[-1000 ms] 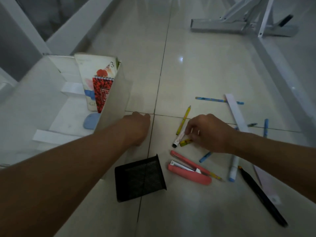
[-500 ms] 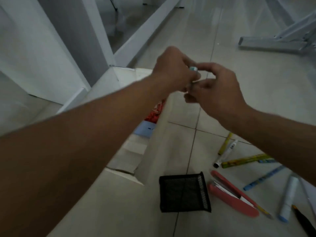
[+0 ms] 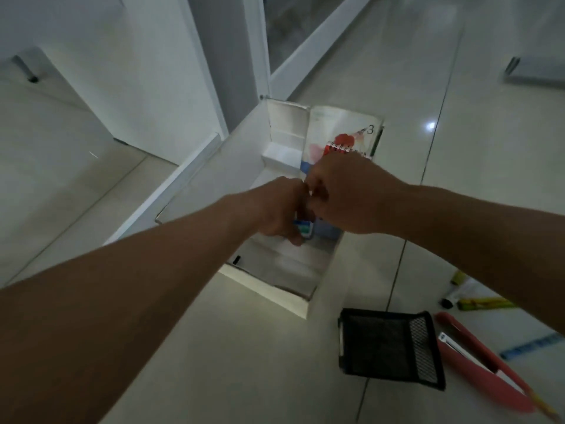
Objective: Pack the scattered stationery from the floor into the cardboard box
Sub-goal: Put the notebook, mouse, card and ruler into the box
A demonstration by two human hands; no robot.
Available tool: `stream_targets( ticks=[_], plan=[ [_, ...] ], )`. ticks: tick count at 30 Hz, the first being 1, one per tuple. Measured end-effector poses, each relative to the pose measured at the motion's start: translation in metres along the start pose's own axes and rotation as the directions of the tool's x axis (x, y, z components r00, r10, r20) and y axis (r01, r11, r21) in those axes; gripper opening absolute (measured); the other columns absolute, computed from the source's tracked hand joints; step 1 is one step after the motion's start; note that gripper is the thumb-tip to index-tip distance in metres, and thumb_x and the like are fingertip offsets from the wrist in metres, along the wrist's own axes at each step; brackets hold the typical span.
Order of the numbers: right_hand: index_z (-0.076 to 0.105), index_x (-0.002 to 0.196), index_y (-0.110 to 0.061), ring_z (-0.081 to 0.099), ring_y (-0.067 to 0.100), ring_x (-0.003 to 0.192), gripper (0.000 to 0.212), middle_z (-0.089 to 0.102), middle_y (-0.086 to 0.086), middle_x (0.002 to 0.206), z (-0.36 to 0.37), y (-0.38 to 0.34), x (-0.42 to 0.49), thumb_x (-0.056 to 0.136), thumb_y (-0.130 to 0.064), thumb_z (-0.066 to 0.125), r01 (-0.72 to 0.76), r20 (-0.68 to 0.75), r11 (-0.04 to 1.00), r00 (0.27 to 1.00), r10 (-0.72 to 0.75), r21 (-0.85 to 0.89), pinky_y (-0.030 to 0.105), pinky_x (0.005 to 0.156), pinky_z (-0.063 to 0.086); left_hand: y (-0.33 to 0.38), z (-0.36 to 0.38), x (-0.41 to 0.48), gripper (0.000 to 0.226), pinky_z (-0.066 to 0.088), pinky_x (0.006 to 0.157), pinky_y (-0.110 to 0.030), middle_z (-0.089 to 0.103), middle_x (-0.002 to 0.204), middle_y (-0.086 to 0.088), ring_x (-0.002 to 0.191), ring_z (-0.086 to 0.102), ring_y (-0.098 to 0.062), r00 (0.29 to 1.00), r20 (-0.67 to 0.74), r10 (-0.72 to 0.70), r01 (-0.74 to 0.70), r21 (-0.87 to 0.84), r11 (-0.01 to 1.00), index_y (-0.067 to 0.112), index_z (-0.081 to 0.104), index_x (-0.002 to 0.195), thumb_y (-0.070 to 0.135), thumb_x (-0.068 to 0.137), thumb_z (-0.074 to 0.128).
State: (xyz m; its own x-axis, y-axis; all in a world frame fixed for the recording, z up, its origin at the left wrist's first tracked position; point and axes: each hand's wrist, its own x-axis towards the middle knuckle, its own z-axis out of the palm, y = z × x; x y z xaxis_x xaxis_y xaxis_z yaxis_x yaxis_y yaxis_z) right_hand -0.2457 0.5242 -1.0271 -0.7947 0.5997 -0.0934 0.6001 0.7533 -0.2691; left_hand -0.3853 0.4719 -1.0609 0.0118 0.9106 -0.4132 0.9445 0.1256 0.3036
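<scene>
An open white cardboard box (image 3: 269,289) stands on the floor tiles. Inside it, a printed booklet (image 3: 339,130) and a red spiral notepad (image 3: 347,148) lean against the far right wall, and a pale blue thing (image 3: 328,231) lies on the bottom. My left hand (image 3: 279,209) is down inside the box, pinching a small blue, green and white item (image 3: 303,228). My right hand (image 3: 345,194) hovers over the box right beside it, fingers curled, with nothing visible in them.
On the floor to the right of the box lie a black mesh pen holder (image 3: 391,350), a pink stapler (image 3: 477,362), a white marker (image 3: 460,293), a yellow-green pencil (image 3: 486,302) and a blue pencil (image 3: 532,344). White furniture panels (image 3: 146,87) stand to the left.
Both hands rose from the floor, met above the box around a small item, then dropped into the box. The view has swung left, towards the box.
</scene>
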Motion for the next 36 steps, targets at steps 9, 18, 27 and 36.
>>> stream_targets(
  ticks=[9,18,27,36],
  plan=[
    [0.033,0.081,-0.015,0.040,0.011,0.055,0.038,0.038,0.002,0.068,-0.003,-0.017,0.010,0.090,-0.013,0.070,-0.058,0.195,0.969,0.975,0.106,-0.240,0.031,0.065,0.044,-0.004,0.010,0.002,0.048,0.053,0.086,-0.022,0.067,0.118,0.006,0.102,0.065,-0.014,0.995,-0.035,0.094,-0.098,-0.137,0.986,0.016,0.073,0.117,0.024,0.072,0.088],
    [0.051,0.125,-0.002,0.046,0.021,0.080,0.038,0.043,0.008,0.085,-0.005,-0.021,0.003,0.092,-0.011,0.068,-0.007,0.219,0.955,0.973,0.075,-0.296,0.032,0.073,0.043,-0.003,0.014,0.014,0.033,0.058,0.089,-0.036,0.072,0.110,-0.008,0.095,0.070,-0.022,0.989,-0.097,-0.109,0.091,-0.168,0.982,0.009,0.075,0.109,0.026,0.081,0.080],
    [0.046,0.134,0.001,0.063,0.027,0.097,0.048,0.057,0.013,0.103,-0.002,-0.021,0.003,0.094,-0.016,0.067,-0.021,0.222,0.952,0.971,0.093,-0.306,0.032,0.075,0.046,0.012,0.017,0.008,0.046,0.051,0.098,-0.033,0.067,0.123,-0.011,0.109,0.066,-0.026,0.993,-0.103,-0.066,0.048,-0.162,0.986,0.009,0.062,0.130,0.021,0.086,0.075],
    [0.048,0.133,-0.002,0.063,0.027,0.101,0.048,0.052,0.010,0.101,-0.004,-0.021,-0.004,0.091,-0.010,0.069,-0.072,0.163,0.967,0.980,0.114,-0.244,0.033,0.075,0.048,0.010,0.020,0.010,0.050,0.054,0.096,-0.039,0.072,0.113,-0.009,0.100,0.070,-0.024,0.993,-0.085,-0.082,0.063,-0.206,0.976,0.010,0.070,0.120,0.030,0.077,0.084]
  ],
)
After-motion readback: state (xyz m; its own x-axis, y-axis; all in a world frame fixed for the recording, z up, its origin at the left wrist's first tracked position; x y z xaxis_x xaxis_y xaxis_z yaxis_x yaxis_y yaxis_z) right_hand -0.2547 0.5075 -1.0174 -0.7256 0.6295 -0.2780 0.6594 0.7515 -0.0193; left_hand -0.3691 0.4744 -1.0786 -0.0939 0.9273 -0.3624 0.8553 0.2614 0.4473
